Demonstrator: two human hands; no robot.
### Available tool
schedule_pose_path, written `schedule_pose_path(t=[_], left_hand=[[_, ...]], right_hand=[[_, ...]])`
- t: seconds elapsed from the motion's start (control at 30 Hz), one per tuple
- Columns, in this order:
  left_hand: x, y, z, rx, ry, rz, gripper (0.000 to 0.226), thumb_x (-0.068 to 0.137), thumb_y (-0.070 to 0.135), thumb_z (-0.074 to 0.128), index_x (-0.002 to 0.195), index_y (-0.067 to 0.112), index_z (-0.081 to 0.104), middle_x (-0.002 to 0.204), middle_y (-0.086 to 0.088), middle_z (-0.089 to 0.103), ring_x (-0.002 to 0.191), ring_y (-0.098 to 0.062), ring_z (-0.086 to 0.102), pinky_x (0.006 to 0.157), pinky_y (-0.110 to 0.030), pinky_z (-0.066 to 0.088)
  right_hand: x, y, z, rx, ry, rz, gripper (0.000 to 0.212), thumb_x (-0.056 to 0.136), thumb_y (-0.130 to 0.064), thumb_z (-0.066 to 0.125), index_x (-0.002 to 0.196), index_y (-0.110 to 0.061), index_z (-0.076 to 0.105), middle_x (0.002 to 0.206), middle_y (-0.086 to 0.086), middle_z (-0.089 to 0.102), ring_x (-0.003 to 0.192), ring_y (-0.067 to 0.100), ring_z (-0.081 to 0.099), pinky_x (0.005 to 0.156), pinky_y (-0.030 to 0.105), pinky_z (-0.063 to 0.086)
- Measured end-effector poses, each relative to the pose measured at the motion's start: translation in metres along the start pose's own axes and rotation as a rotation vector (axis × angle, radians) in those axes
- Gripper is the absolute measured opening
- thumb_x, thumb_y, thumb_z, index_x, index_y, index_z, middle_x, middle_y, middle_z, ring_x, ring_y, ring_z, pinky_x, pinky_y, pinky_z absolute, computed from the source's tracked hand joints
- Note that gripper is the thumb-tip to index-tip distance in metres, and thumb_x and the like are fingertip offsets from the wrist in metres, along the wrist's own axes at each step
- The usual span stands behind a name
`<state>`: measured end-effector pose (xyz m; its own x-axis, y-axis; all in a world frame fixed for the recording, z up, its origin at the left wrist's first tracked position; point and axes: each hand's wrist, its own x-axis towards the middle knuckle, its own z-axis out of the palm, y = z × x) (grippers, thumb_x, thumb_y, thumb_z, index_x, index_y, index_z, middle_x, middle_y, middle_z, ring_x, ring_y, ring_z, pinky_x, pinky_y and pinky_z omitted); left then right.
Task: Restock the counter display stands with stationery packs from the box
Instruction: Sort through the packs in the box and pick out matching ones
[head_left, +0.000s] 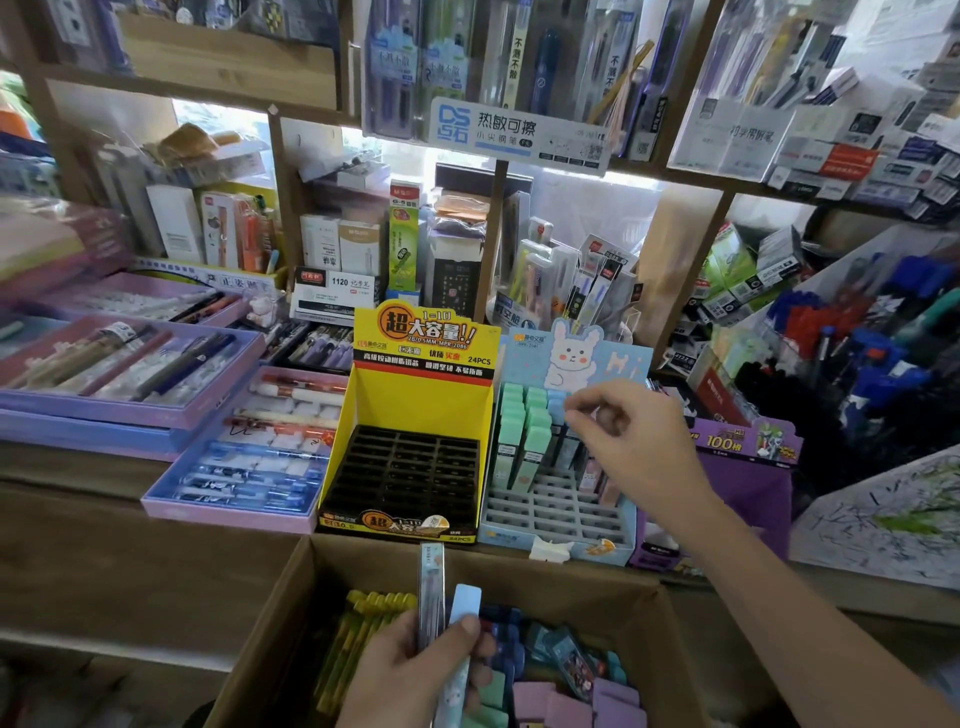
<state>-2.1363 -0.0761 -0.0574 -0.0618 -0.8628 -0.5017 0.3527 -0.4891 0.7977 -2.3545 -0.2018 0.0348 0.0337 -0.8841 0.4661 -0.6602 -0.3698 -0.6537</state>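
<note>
Below, slim packs (431, 592) are gripped upright by the left hand (410, 675); above the blue stand (558, 514) the right hand (628, 436) is curled, hold unclear.

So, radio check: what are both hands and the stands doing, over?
Left hand grips slim pale-blue packs over brown cardboard box. Right hand hovers at pastel-blue bunny display stand, partly filled; grip unclear. Yellow display stand: black tray empty. Nothing blocking.

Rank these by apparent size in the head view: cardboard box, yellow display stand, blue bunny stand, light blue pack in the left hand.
1. cardboard box, nearest the camera and cropped.
2. yellow display stand and blue bunny stand: about alike, left unranked.
3. light blue pack.
</note>
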Motion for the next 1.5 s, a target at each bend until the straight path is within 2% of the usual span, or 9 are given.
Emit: schedule_pose_path(t=[0.07, 0.3, 0.4, 0.6, 0.8, 1.17, 1.27, 1.4, 1.5], left_hand=[[0.002, -0.002, -0.001, 0.012, -0.016, 0.012, 0.003, 0.084, 0.006, 0.077, 0.087, 0.005, 0.079, 0.086, -0.027, 0.076, 0.062, -0.03, 0.07, 0.059, -0.034, 0.056], [0.003, -0.006, 0.0, 0.01, -0.064, 0.049, 0.007, 0.081, -0.001, 0.078, 0.087, 0.001, 0.08, 0.087, -0.029, 0.075, 0.065, -0.029, 0.068, 0.064, -0.035, 0.053], [0.002, -0.005, -0.001, 0.03, -0.091, 0.071, 0.009, 0.081, -0.003, 0.077, 0.089, 0.0, 0.08, 0.082, -0.03, 0.073, 0.065, -0.028, 0.068, 0.057, -0.031, 0.056], [-0.003, -0.001, -0.001, -0.031, -0.095, 0.048, 0.009, 0.084, -0.005, 0.073, 0.092, -0.008, 0.076, 0.086, -0.032, 0.074, 0.063, -0.031, 0.072, 0.054, -0.031, 0.06], [-0.005, -0.001, 0.0, -0.017, -0.066, 0.049, 0.017, 0.085, -0.002, 0.074, 0.1, -0.01, 0.071, 0.086, -0.03, 0.075, 0.065, -0.032, 0.074, 0.054, -0.032, 0.061], [-0.003, -0.002, 0.006, -0.057, -0.081, 0.026, 0.022, 0.076, 0.007, 0.081, 0.093, -0.006, 0.074, 0.088, -0.031, 0.075, 0.073, -0.037, 0.076, 0.058, -0.036, 0.062], [-0.004, -0.001, 0.009, -0.074, -0.075, -0.018, 0.019, 0.086, 0.012, 0.075, 0.1, -0.001, 0.073, 0.09, -0.026, 0.077, 0.078, -0.035, 0.078, 0.056, -0.035, 0.062], [-0.005, -0.002, 0.005, -0.052, -0.016, -0.026, 0.018, 0.094, 0.014, 0.069, 0.097, -0.003, 0.074, 0.081, -0.024, 0.077, 0.064, -0.033, 0.076, 0.049, -0.034, 0.059], [-0.007, -0.001, 0.002, -0.082, -0.01, -0.048, 0.025, 0.096, 0.014, 0.065, 0.098, -0.009, 0.074, 0.072, -0.023, 0.072, 0.049, -0.029, 0.064, 0.043, -0.03, 0.05]], right_hand=[[-0.022, -0.009, 0.004, 0.112, -0.084, 0.053, 0.011, 0.092, -0.008, 0.075, 0.092, -0.019, 0.078, 0.07, -0.002, 0.068, 0.067, 0.025, 0.062, 0.063, 0.033, 0.058], [-0.083, -0.017, 0.032, 0.306, -0.518, 0.236, 0.008, 0.094, -0.027, 0.075, 0.101, -0.026, 0.078, 0.09, -0.005, 0.077, 0.073, 0.01, 0.073, 0.066, 0.02, 0.057], [-0.095, -0.015, 0.045, 0.354, -0.584, 0.292, 0.013, 0.09, -0.026, 0.079, 0.103, -0.026, 0.079, 0.093, -0.004, 0.078, 0.077, 0.006, 0.073, 0.065, 0.014, 0.053], [-0.093, -0.01, 0.044, 0.473, -0.462, 0.368, 0.009, 0.089, -0.019, 0.081, 0.096, -0.02, 0.076, 0.083, 0.006, 0.077, 0.069, 0.018, 0.071, 0.061, 0.026, 0.056], [-0.088, -0.006, 0.037, 0.542, -0.409, 0.379, 0.002, 0.09, -0.016, 0.079, 0.089, -0.015, 0.077, 0.082, 0.014, 0.078, 0.069, 0.03, 0.07, 0.06, 0.027, 0.056], [-0.08, -0.009, 0.021, 0.546, -0.43, 0.346, 0.01, 0.086, -0.012, 0.083, 0.093, -0.01, 0.076, 0.084, 0.014, 0.078, 0.072, 0.028, 0.075, 0.064, 0.028, 0.061], [-0.064, -0.009, 0.005, 0.486, -0.35, 0.301, 0.018, 0.084, -0.009, 0.083, 0.101, -0.01, 0.074, 0.084, 0.012, 0.079, 0.072, 0.029, 0.076, 0.064, 0.028, 0.062], [-0.04, -0.005, -0.023, 0.348, -0.212, 0.228, 0.017, 0.084, -0.008, 0.082, 0.099, -0.014, 0.078, 0.085, 0.008, 0.078, 0.074, 0.024, 0.077, 0.067, 0.027, 0.062], [-0.022, -0.001, -0.035, 0.227, -0.12, 0.178, 0.016, 0.084, -0.005, 0.082, 0.094, -0.018, 0.079, 0.081, 0.0, 0.077, 0.073, 0.014, 0.076, 0.068, 0.02, 0.061]])
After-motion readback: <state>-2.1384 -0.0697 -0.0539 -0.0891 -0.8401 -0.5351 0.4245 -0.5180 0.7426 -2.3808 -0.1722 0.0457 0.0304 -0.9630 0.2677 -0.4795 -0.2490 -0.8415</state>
